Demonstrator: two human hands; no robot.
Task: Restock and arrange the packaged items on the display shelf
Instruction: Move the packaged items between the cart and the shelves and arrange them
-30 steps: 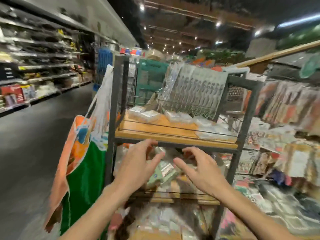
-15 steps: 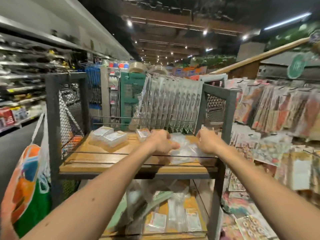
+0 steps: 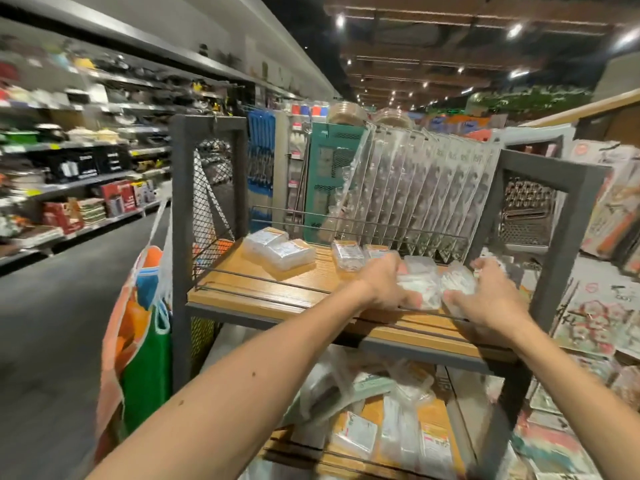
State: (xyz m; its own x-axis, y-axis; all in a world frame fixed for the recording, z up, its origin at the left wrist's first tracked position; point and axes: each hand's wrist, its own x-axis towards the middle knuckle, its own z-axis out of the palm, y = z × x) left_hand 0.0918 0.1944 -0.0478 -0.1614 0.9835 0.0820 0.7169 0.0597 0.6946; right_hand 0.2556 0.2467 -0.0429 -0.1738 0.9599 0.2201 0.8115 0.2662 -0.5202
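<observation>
A dark metal display rack carries a wooden top shelf (image 3: 263, 285). Clear plastic packets (image 3: 429, 282) lie in a small pile at the shelf's front right. My left hand (image 3: 384, 285) grips the pile's left side and my right hand (image 3: 491, 296) holds its right side, fingers curled round the packets. Two more clear packs (image 3: 280, 247) sit at the shelf's back left, and another pack (image 3: 348, 256) lies just beyond my left hand. A row of upright clear sleeves (image 3: 426, 188) stands behind a wire rail.
A lower wooden shelf (image 3: 429, 410) holds several loose packets. An orange and green bag (image 3: 138, 344) hangs off the rack's left post. Store shelving (image 3: 79, 157) lines the aisle on the left, and hanging goods (image 3: 609, 209) crowd the right.
Both hands rose from the lower shelf to the top shelf a second ago. Since then they have settled round the pile of clear packets at the front right.
</observation>
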